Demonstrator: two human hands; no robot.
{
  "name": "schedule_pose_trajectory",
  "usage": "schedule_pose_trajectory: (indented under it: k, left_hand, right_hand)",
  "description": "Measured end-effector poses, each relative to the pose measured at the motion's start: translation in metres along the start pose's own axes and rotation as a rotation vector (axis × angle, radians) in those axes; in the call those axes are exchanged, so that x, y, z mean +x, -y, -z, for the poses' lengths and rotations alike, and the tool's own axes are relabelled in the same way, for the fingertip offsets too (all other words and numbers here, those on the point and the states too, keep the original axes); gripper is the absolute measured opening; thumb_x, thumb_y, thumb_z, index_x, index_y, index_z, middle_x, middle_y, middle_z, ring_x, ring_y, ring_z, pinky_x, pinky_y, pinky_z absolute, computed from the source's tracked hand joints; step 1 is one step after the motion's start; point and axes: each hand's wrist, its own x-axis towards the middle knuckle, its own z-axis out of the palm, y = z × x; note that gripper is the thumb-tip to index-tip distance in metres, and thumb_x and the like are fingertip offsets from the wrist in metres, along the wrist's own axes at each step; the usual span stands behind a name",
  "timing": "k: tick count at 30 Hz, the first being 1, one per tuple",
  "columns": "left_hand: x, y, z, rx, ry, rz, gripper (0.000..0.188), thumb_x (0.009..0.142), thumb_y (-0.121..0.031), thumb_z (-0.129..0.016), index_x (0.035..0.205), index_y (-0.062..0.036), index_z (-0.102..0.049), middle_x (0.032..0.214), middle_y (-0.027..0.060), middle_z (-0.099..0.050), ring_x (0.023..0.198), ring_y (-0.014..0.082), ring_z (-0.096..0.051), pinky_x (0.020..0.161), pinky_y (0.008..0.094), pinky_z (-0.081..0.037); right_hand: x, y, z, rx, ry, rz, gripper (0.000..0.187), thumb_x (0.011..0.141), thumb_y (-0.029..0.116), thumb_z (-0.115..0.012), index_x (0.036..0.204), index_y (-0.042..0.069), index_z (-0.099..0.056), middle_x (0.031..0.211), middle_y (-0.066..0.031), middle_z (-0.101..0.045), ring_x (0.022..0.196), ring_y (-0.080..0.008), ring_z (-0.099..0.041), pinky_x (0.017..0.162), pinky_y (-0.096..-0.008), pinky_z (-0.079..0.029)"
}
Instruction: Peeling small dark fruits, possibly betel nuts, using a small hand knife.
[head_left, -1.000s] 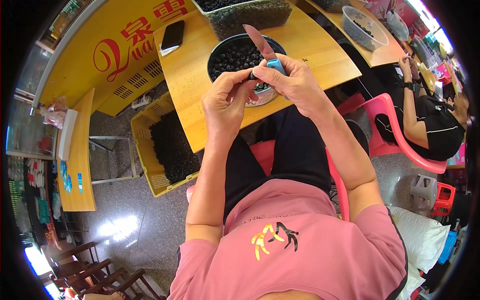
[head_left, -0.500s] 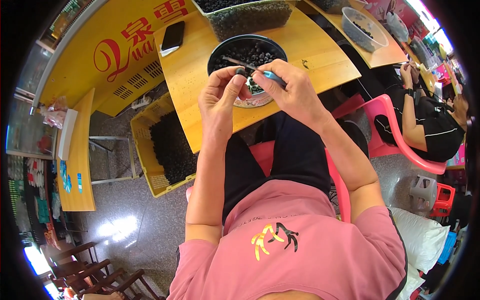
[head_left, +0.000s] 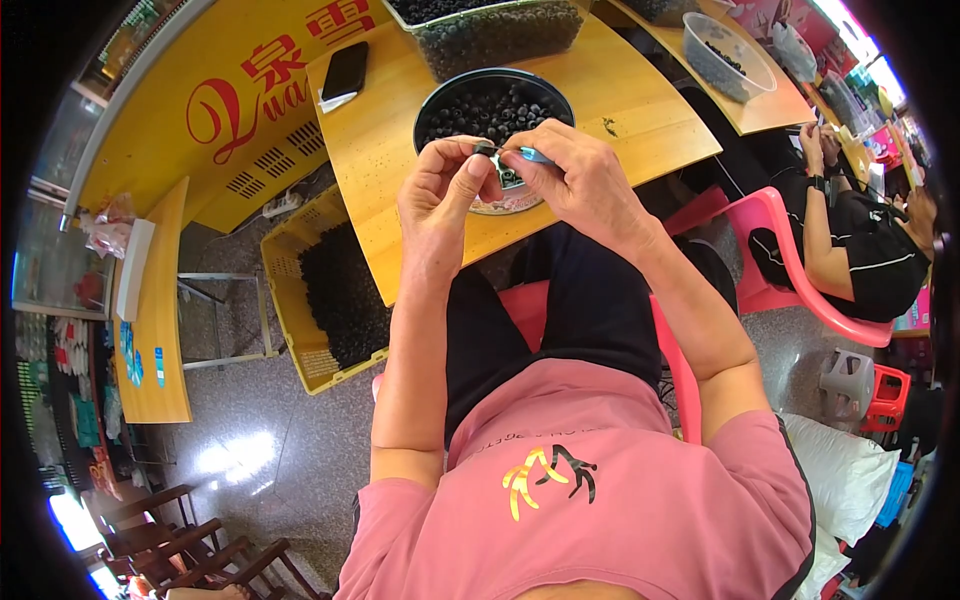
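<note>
Evidently the fingers are close together on both sides. The left hand (head_left: 445, 185) pinches a small dark round piece (head_left: 485, 149) between thumb and forefinger, right at the tips, with the other fingers curled in behind it. The right hand (head_left: 585, 180) is closed around a small knife (head_left: 536, 155); its light-blue handle shows between thumb and fingers. The blade points toward the left hand, but it is hard to make out at this angle — whether it touches the piece, one cannot tell.

Both hands are held over the near side of a round bowl (head_left: 505, 207) with a dark rim and a pale, patterned outer wall. Many dark pieces (head_left: 490, 105) like the pinched one fill its far part, while some green-and-white pieces (head_left: 509, 179) show just below the fingertips. The bowl stands on a yellow wooden table (head_left: 650, 105), and a few dark crumbs (head_left: 610, 127) lie to its right. Just beyond it is a clear plastic tub (head_left: 500, 45) heaped with more dark pieces, and a black phone (head_left: 345, 72) lies near the table's left edge.

Lower left, on the floor, a yellow plastic crate (head_left: 285, 300) holds a mass of dark pieces. Off to the right — well apart from the hands — a co-worker (head_left: 885, 245) in black sits on a pink plastic chair (head_left: 790, 260).
</note>
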Motion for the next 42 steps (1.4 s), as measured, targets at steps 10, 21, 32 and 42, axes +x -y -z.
schedule_pose_trajectory:
  k: [10,21,32,42]
  left_hand:
    - [0.0,0.0,0.002,-0.002,0.006,-0.024,0.014,0.094,-0.011,-0.063,0.102,-0.0006,-0.06,0.081,0.0031,-0.062,0.072,0.0088,-0.056,0.069,0.0224,-0.044]
    - [-0.002,-0.009,0.002,-0.175,0.16,0.058,0.018,0.091,-0.013,-0.066,0.103,0.0004,-0.062,0.083,0.0055,-0.065,0.07,0.0126,-0.06,0.066,0.0243,-0.047]
    - [-0.001,0.0,-0.004,0.143,0.086,-0.108,0.019,0.092,-0.003,-0.063,0.109,0.0037,-0.066,0.092,0.0052,-0.061,0.077,0.0117,-0.061,0.069,0.0232,-0.049]
    - [-0.002,-0.002,-0.006,0.069,0.045,-0.093,0.018,0.094,-0.005,-0.062,0.11,0.0022,-0.063,0.088,0.0031,-0.062,0.077,0.0104,-0.059,0.07,0.0228,-0.048]
  right_hand:
    - [0.002,0.002,0.001,-0.052,-0.01,0.041,0.01,0.087,0.007,-0.067,0.096,0.003,-0.065,0.078,-0.0083,-0.06,0.064,-0.0223,-0.059,0.056,-0.0306,-0.045]
    - [-0.001,-0.019,0.002,-0.22,0.016,-0.12,0.018,0.091,0.022,-0.065,0.095,0.005,-0.067,0.085,-0.0096,-0.066,0.076,-0.0256,-0.066,0.066,-0.0356,-0.049]
    - [0.008,0.018,0.013,0.834,0.124,-0.597,0.029,0.092,0.034,-0.067,0.088,0.005,-0.066,0.072,0.0053,-0.059,0.058,-0.0006,-0.044,0.05,-0.0169,-0.032]
    - [0.005,0.022,0.002,0.551,0.025,-0.414,0.028,0.095,0.03,-0.063,0.093,0.002,-0.063,0.076,0.0001,-0.061,0.065,-0.0065,-0.054,0.058,-0.0223,-0.043]
